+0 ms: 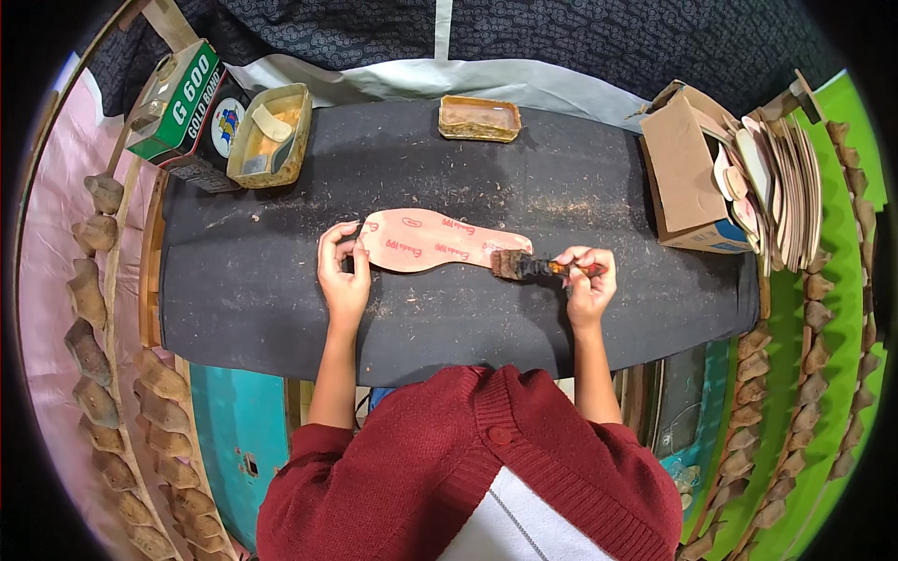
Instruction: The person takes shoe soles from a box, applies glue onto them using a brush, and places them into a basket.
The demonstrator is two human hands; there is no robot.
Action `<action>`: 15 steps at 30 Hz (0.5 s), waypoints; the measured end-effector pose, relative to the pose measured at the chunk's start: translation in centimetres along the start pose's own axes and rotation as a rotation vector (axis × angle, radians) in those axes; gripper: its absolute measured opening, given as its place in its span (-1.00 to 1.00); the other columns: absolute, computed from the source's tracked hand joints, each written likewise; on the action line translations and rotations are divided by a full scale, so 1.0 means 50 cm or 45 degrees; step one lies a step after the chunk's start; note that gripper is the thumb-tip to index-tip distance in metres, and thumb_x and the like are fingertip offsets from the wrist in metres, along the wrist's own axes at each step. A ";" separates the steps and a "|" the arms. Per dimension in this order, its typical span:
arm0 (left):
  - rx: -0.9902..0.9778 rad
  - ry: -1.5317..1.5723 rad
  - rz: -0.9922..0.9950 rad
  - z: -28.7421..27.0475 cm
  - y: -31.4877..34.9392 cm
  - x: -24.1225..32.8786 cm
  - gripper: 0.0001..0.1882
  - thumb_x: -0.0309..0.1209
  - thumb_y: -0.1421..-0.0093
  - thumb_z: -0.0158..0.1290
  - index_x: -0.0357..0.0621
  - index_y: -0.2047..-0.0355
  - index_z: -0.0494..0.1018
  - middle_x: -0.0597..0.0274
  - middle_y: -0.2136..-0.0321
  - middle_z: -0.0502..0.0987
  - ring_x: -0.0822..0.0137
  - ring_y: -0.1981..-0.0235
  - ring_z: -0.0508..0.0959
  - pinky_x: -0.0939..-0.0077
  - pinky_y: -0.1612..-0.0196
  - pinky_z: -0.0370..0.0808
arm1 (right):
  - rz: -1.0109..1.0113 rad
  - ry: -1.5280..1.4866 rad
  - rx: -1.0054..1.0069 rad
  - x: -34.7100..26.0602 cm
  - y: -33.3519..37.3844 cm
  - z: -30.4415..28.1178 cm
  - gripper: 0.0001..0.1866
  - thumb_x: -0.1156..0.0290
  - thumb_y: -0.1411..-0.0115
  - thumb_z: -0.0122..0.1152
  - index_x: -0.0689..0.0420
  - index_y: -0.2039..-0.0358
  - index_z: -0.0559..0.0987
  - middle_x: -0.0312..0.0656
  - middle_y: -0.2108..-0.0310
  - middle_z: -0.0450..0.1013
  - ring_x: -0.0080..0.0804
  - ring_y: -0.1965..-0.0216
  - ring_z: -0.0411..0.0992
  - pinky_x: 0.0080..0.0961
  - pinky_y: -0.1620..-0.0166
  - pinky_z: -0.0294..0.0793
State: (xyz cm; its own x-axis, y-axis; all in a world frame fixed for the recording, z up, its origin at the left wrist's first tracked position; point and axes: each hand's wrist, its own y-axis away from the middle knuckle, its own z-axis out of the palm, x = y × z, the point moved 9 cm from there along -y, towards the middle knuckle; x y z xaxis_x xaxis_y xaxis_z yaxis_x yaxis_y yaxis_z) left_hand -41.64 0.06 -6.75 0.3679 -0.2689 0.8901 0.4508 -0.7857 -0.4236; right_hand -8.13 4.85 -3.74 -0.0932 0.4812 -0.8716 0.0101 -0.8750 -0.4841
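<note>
A pale pink insole (426, 245) with red print lies flat on the dark cloth of the table, its wide end to the left and its narrower end to the right. My left hand (344, 271) grips the wide end by its edge, fingers curled and thumb close to it. In my right hand (587, 280) is a brush (538, 266), held by its reddish handle. The stiff, dark-caked bristles (506, 265) rest on the narrow end of the insole and hide part of it.
At the back left stand a green and black metal can (192, 117) and a tub (297, 140) holding pale pieces. A shallow yellowish container (479, 119) sits at the back. To the right, a cardboard box (681, 168) leans beside stacked insoles (795, 196). Racks of shoe lasts (86, 351) flank the table.
</note>
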 end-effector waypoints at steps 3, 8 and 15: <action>0.038 0.035 -0.010 -0.001 -0.003 0.006 -0.76 -0.70 0.01 -0.12 -0.32 0.27 0.27 0.13 0.22 0.31 0.47 0.42 0.43 0.67 0.36 0.39 | 0.000 0.018 -0.009 -0.010 -0.004 -0.018 -0.90 0.59 0.00 -0.15 0.14 0.44 0.20 -0.09 0.47 0.35 -0.60 0.55 0.27 -0.80 0.58 0.23; 0.040 0.054 0.014 -0.002 -0.003 0.010 -0.77 -0.70 0.01 -0.12 -0.33 0.28 0.27 0.13 0.22 0.31 0.46 0.39 0.43 0.67 0.35 0.39 | -0.012 -0.008 0.072 -0.020 -0.020 -0.049 -0.91 0.60 0.03 -0.18 0.14 0.46 0.21 -0.10 0.50 0.35 -0.61 0.55 0.27 -0.83 0.62 0.19; 0.018 0.026 -0.001 -0.001 -0.002 0.007 -0.77 -0.70 0.00 -0.14 -0.33 0.28 0.27 0.13 0.22 0.30 0.46 0.39 0.43 0.68 0.35 0.38 | -0.014 -0.120 0.167 -0.009 -0.031 -0.023 -0.88 0.62 0.05 -0.23 0.16 0.44 0.22 -0.10 0.53 0.34 -0.62 0.59 0.25 -0.82 0.63 0.18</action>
State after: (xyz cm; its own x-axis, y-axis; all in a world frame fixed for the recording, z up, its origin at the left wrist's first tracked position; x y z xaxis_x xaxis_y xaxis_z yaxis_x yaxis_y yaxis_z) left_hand -41.59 0.05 -6.39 0.3512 -0.2796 0.8936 0.4625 -0.7780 -0.4252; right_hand -6.96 6.07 -2.67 -0.1854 0.4891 -0.8523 -0.1207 -0.8721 -0.4742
